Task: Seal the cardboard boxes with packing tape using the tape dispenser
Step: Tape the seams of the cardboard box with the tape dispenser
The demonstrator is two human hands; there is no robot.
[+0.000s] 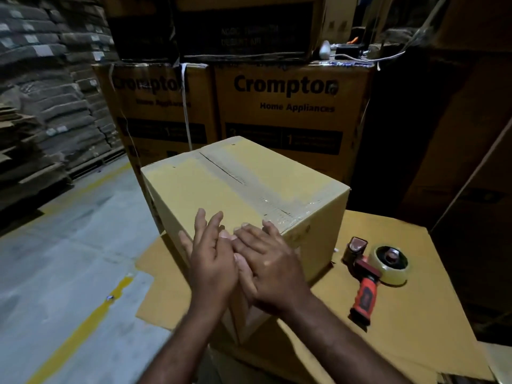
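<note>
A plain cardboard box (221,187) stands on a flat cardboard sheet (410,309), with a strip of clear tape (266,198) running along its top seam and over the near right edge. My left hand (213,261) and my right hand (271,261) are side by side at the box's near corner, fingers straight, the right hand partly over the left. Neither holds anything. The tape dispenser (371,273), with its orange and black handle and a clear tape roll, lies on the sheet to the right of the box, apart from both hands.
Large printed cartons (293,106) are stacked right behind the box. Piles of flattened cardboard (50,92) fill the left side. Grey floor with a yellow line (83,322) lies to the left. Dark cartons close in at the right.
</note>
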